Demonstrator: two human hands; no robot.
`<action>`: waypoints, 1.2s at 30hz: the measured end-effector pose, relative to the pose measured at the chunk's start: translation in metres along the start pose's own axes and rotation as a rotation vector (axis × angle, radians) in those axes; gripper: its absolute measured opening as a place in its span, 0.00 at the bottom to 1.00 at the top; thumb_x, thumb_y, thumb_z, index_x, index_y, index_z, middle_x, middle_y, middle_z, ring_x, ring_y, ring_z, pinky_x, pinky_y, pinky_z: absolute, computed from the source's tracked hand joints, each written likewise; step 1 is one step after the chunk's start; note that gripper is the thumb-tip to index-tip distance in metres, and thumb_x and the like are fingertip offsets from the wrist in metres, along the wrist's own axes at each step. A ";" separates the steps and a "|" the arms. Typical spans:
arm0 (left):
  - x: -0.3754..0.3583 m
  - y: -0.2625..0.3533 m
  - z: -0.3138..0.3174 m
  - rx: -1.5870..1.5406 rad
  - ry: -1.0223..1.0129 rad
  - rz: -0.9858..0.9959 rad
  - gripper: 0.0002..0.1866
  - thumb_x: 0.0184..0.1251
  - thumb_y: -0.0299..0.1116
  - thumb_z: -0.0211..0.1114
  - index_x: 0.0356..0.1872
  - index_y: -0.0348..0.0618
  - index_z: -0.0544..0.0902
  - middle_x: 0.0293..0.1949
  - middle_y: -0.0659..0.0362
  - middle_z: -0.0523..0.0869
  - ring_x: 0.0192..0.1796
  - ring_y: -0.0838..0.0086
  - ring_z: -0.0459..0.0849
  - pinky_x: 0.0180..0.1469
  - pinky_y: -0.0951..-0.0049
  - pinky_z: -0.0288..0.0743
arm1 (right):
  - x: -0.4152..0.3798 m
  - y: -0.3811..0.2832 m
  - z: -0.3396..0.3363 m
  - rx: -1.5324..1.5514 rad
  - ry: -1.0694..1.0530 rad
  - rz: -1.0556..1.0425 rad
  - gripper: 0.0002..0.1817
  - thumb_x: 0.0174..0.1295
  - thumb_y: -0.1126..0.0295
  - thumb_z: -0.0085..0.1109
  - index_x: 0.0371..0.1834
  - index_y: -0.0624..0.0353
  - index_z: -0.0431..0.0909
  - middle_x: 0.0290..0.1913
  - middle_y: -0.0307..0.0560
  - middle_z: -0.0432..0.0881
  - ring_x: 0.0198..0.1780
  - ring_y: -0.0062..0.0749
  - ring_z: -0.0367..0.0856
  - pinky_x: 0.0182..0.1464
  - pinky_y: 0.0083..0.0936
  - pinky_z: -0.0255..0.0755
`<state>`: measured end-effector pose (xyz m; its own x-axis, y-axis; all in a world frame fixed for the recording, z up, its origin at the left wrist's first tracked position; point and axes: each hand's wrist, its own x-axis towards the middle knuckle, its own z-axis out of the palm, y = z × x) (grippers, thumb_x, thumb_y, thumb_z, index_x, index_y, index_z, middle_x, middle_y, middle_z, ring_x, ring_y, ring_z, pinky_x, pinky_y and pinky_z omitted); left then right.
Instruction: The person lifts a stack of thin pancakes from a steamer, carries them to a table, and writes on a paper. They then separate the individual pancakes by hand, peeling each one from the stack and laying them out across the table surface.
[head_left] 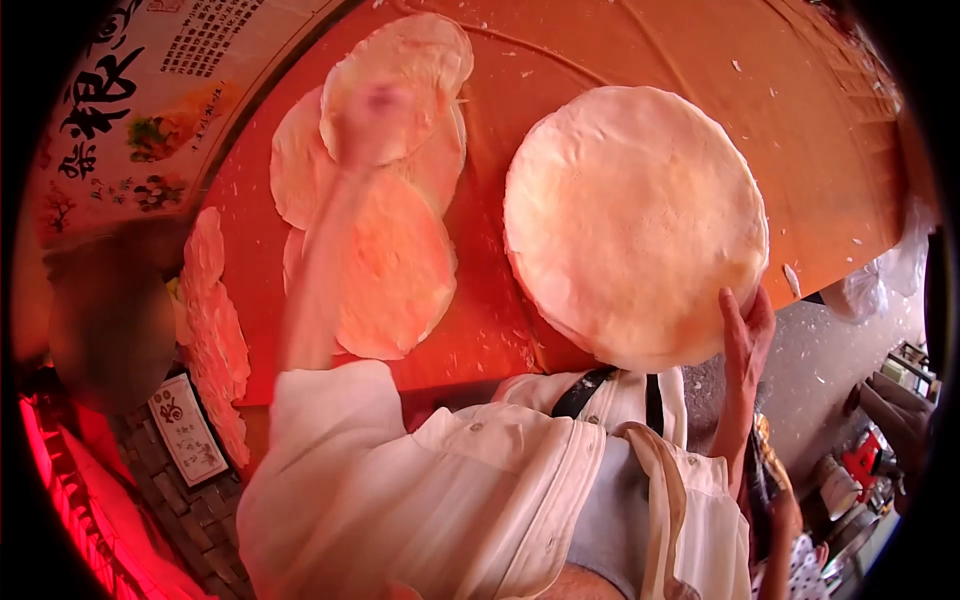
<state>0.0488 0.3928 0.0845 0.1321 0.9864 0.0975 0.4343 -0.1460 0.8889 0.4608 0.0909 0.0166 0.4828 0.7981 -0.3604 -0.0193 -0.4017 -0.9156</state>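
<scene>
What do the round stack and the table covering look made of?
The round stack: likely thin dough or flatbread, matte, with a wrinkled top and slightly uneven edge. The table covering: probably plastic sheeting, smooth, with long raised creases.

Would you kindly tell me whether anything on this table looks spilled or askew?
Yes: scraps and crumbs litter the orange cover, which is also creased near the top. The loose flatbreads at left overlap unevenly, which looks untidy beside the neat round stack.
</scene>
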 end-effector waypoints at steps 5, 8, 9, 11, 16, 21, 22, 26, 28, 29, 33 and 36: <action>-0.105 0.069 0.198 -0.416 -0.669 -0.368 0.24 0.67 0.40 0.65 0.56 0.32 0.75 0.43 0.58 0.83 0.42 0.77 0.82 0.41 0.76 0.79 | 0.005 -0.034 0.043 0.006 -0.019 -0.052 0.20 0.63 0.68 0.64 0.55 0.67 0.76 0.22 0.29 0.71 0.23 0.10 0.66 0.24 0.12 0.56; -0.125 0.062 0.257 -0.521 -0.741 -0.415 0.26 0.66 0.39 0.66 0.58 0.28 0.74 0.45 0.56 0.82 0.45 0.78 0.81 0.43 0.78 0.78 | 0.009 -0.031 0.046 0.157 -0.116 -0.008 0.17 0.67 0.66 0.58 0.52 0.68 0.78 0.34 0.38 0.83 0.34 0.15 0.77 0.37 0.14 0.70; -0.130 0.063 0.264 -0.489 -0.726 -0.387 0.25 0.66 0.36 0.65 0.58 0.27 0.73 0.45 0.56 0.83 0.44 0.78 0.81 0.43 0.79 0.77 | 0.008 -0.029 0.044 0.232 -0.111 0.009 0.17 0.67 0.66 0.58 0.52 0.68 0.78 0.37 0.39 0.83 0.37 0.15 0.78 0.40 0.15 0.71; -0.135 0.060 0.268 -0.407 -0.682 -0.326 0.23 0.65 0.31 0.65 0.57 0.27 0.73 0.44 0.56 0.83 0.43 0.79 0.81 0.43 0.80 0.77 | 0.005 -0.021 0.037 0.354 -0.103 0.044 0.16 0.68 0.66 0.57 0.51 0.69 0.78 0.40 0.40 0.83 0.39 0.16 0.78 0.43 0.16 0.72; -0.136 0.054 0.267 -0.635 -0.650 -0.465 0.19 0.61 0.20 0.59 0.55 0.27 0.74 0.40 0.57 0.85 0.39 0.80 0.83 0.42 0.82 0.77 | 0.000 -0.005 0.023 0.297 -0.022 0.028 0.15 0.69 0.66 0.55 0.49 0.69 0.78 0.39 0.38 0.82 0.39 0.15 0.77 0.43 0.15 0.71; -0.123 0.062 0.237 -0.787 -0.564 -0.471 0.21 0.59 0.20 0.61 0.55 0.27 0.73 0.44 0.53 0.86 0.43 0.75 0.86 0.45 0.76 0.82 | -0.005 0.017 -0.011 0.145 0.047 0.039 0.14 0.68 0.65 0.56 0.46 0.68 0.77 0.36 0.34 0.80 0.35 0.14 0.74 0.39 0.14 0.68; -0.117 0.068 0.226 -0.808 -0.530 -0.479 0.22 0.58 0.19 0.61 0.56 0.28 0.73 0.45 0.52 0.85 0.43 0.73 0.86 0.45 0.75 0.83 | -0.005 0.016 -0.009 0.150 0.041 0.052 0.15 0.68 0.65 0.57 0.47 0.68 0.77 0.36 0.35 0.80 0.35 0.16 0.75 0.39 0.14 0.69; -0.126 0.060 0.243 -0.773 -0.545 -0.449 0.22 0.55 0.19 0.61 0.54 0.29 0.75 0.44 0.54 0.85 0.46 0.74 0.84 0.48 0.75 0.80 | -0.005 0.003 0.013 0.047 0.048 -0.007 0.20 0.62 0.68 0.63 0.53 0.69 0.75 0.43 0.43 0.83 0.42 0.24 0.80 0.46 0.21 0.73; -0.139 0.066 0.256 -0.695 -0.661 -0.481 0.21 0.54 0.18 0.59 0.52 0.31 0.78 0.43 0.57 0.85 0.43 0.77 0.84 0.45 0.78 0.78 | -0.005 0.004 0.017 0.040 0.007 -0.061 0.18 0.61 0.73 0.62 0.53 0.69 0.76 0.44 0.43 0.83 0.43 0.23 0.80 0.47 0.20 0.74; -0.144 0.064 0.264 -0.798 -0.617 -0.495 0.16 0.53 0.20 0.60 0.46 0.32 0.80 0.39 0.57 0.86 0.38 0.79 0.83 0.37 0.79 0.77 | -0.008 -0.003 0.020 0.042 0.006 -0.079 0.18 0.61 0.74 0.62 0.53 0.69 0.76 0.44 0.43 0.83 0.43 0.23 0.80 0.47 0.20 0.74; -0.105 0.078 0.226 -0.815 -0.555 -0.402 0.18 0.54 0.19 0.59 0.48 0.31 0.80 0.40 0.57 0.86 0.39 0.79 0.84 0.40 0.80 0.78 | -0.003 0.005 0.001 0.057 0.010 -0.011 0.19 0.60 0.77 0.60 0.55 0.69 0.75 0.46 0.42 0.83 0.45 0.22 0.80 0.49 0.19 0.73; -0.039 0.083 0.156 -0.719 -0.542 -0.184 0.19 0.55 0.20 0.59 0.51 0.30 0.79 0.42 0.55 0.87 0.41 0.76 0.86 0.45 0.77 0.80 | -0.001 0.020 -0.006 0.044 -0.019 0.090 0.19 0.59 0.75 0.60 0.55 0.69 0.76 0.46 0.43 0.83 0.46 0.24 0.80 0.50 0.21 0.72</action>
<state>0.2190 0.3306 0.0850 0.5940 0.7930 -0.1355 -0.1446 0.2709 0.9517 0.4648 0.0796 -0.0002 0.4608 0.7682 -0.4445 -0.1008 -0.4523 -0.8861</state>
